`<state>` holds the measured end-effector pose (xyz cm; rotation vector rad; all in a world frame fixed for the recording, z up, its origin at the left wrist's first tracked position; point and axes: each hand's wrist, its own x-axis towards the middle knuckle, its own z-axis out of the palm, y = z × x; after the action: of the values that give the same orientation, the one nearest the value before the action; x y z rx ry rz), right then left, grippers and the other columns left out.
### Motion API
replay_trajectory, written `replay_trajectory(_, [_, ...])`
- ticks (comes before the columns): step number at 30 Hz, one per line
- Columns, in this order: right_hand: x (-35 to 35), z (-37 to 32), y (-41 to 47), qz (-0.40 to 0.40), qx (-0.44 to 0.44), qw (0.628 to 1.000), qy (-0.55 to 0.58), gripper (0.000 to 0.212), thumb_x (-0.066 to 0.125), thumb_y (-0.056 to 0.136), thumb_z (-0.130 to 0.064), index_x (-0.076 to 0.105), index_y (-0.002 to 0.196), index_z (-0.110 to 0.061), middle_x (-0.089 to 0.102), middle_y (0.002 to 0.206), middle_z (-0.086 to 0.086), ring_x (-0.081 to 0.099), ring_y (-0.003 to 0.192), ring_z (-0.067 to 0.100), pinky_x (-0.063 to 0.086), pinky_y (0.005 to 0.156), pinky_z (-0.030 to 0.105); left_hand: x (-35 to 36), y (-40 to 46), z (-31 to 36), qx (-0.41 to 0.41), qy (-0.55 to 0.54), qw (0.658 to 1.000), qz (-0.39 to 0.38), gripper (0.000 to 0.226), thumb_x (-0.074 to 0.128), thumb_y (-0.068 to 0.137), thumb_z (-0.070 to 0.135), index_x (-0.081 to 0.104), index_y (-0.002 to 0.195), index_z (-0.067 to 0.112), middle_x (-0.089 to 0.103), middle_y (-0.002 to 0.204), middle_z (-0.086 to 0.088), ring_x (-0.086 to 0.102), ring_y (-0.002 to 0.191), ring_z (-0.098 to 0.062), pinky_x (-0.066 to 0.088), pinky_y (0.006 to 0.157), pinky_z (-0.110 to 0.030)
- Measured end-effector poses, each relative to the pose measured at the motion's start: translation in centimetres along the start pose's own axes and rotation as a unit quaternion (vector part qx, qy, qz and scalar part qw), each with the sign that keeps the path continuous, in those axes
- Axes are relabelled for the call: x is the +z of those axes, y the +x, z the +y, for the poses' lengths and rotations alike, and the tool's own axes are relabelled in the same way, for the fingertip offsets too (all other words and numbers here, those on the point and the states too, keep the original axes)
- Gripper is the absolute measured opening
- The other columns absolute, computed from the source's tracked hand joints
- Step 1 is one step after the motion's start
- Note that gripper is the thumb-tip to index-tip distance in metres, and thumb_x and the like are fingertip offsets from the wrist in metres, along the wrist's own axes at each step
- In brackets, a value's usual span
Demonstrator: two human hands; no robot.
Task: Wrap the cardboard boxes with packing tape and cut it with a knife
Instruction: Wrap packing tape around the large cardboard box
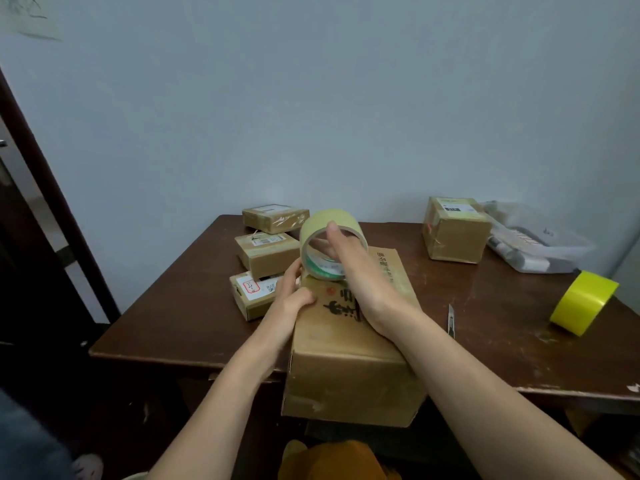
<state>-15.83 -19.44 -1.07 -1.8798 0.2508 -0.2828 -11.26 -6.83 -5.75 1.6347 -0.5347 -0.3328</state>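
Note:
A long cardboard box (349, 362) with black printed characters lies on the dark wooden table (502, 327), its near end past the table's front edge. My right hand (360, 271) holds a pale yellow tape roll (329, 237) upright on the box's far end, fingers through its core and thumb on the rim. My left hand (294, 292) presses on the box's left top edge beside the roll. A thin knife (451, 320) rests on the table to the right of the box.
Three small boxes (266, 254) sit in a row at the left of the table. Another box (453, 230) stands at the back right next to a clear bag (533, 237). A bright yellow tape roll (585, 303) lies near the right edge.

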Motion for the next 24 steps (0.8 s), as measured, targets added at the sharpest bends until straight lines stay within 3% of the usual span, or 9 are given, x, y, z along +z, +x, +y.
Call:
replay_trajectory(2, [0.7,0.1,0.0,-0.015,-0.001,1.000,-0.017,0.095,0.026,0.068,-0.091,0.048,0.141,-0.035,0.048,0.147,-0.009,0.027,0.147,0.022,0.020,0.119,0.052,0.1,-0.1,-0.7,-0.039,-0.078,0.996,0.028,0.066,0.054,0.094,-0.009,0.029,0.151,0.013,0.041,0.150,-0.015,0.047,0.132,-0.029,0.044,0.075,-0.011])
replay_trajectory(4, [1.4,0.4,-0.3,-0.012,-0.019,0.999,-0.031,0.083,0.026,0.074,-0.088,0.051,0.134,-0.036,0.051,0.141,-0.014,0.029,0.146,0.020,0.017,0.120,0.053,0.4,-0.8,-0.9,-0.102,-0.175,0.979,0.039,0.063,0.064,0.091,0.010,0.039,0.146,0.029,0.058,0.137,-0.007,0.063,0.115,-0.029,0.054,0.081,-0.030])
replay_trajectory(6, [1.9,0.6,-0.6,0.000,-0.046,0.998,-0.033,0.062,0.028,0.078,-0.084,0.051,0.121,-0.044,0.055,0.122,-0.027,0.036,0.141,0.015,0.018,0.120,0.052,0.0,-1.4,-1.3,-0.108,-0.225,0.967,0.046,0.055,0.066,0.089,0.011,0.051,0.138,0.031,0.071,0.118,-0.007,0.071,0.100,-0.028,0.058,0.072,-0.037])
replay_trajectory(9, [1.9,0.8,-0.7,0.050,-0.049,0.998,0.006,0.071,0.033,0.073,-0.085,0.056,0.120,-0.037,0.059,0.122,-0.018,0.047,0.131,0.013,0.038,0.107,0.041,0.1,-0.9,-1.2,-0.103,-0.257,0.958,0.072,0.053,0.062,0.087,-0.002,0.061,0.129,0.030,0.073,0.112,-0.010,0.073,0.095,-0.030,0.059,0.065,-0.033])
replay_trajectory(11, [1.8,0.9,-0.7,0.089,-0.046,0.994,0.042,0.077,0.037,0.069,-0.086,0.061,0.119,-0.032,0.062,0.119,-0.015,0.055,0.117,0.005,0.046,0.093,0.033,0.3,-0.9,-1.0,-0.107,-0.260,0.957,0.076,0.056,0.060,0.087,-0.007,0.062,0.128,0.032,0.073,0.111,-0.012,0.073,0.094,-0.031,0.059,0.064,-0.034])
replay_trajectory(14, [2.4,1.0,-1.1,0.119,-0.061,0.991,0.026,0.074,0.043,0.069,-0.084,0.065,0.117,-0.031,0.064,0.121,-0.011,0.057,0.116,0.006,0.047,0.098,0.036,0.2,-1.4,-0.5,-0.108,-0.241,0.961,0.085,0.060,0.057,0.087,-0.011,0.063,0.126,0.033,0.074,0.107,-0.014,0.074,0.091,-0.031,0.059,0.062,-0.033])
replay_trajectory(17, [1.9,1.1,-1.3,0.195,-0.087,0.976,0.052,0.045,0.062,0.071,-0.074,0.067,0.092,-0.035,0.065,0.101,-0.023,0.055,0.105,-0.009,0.045,0.085,0.020,0.4,-1.6,0.1,-0.112,-0.220,0.965,0.094,0.062,0.056,0.087,-0.012,0.062,0.128,0.033,0.075,0.105,-0.013,0.074,0.088,-0.030,0.059,0.061,-0.033])
replay_trajectory(20, [0.8,1.1,-1.2,0.227,-0.080,0.966,0.094,0.026,0.078,0.075,-0.056,0.063,0.079,-0.035,0.065,0.086,-0.029,0.055,0.104,-0.009,0.038,0.079,0.013,0.4,-1.7,0.6,-0.116,-0.206,0.966,0.102,0.063,0.054,0.088,-0.013,0.061,0.129,0.034,0.073,0.109,-0.014,0.075,0.087,-0.027,0.059,0.062,-0.034])
replay_trajectory(24, [0.9,1.1,-1.0,0.308,-0.076,0.947,0.058,0.027,0.082,0.075,-0.038,0.065,0.092,-0.026,0.065,0.105,-0.008,0.057,0.110,0.006,0.039,0.077,0.013,0.5,-1.6,1.1,-0.121,-0.196,0.967,0.105,0.064,0.052,0.088,-0.015,0.060,0.130,0.032,0.075,0.104,-0.014,0.075,0.084,-0.026,0.059,0.059,-0.032])
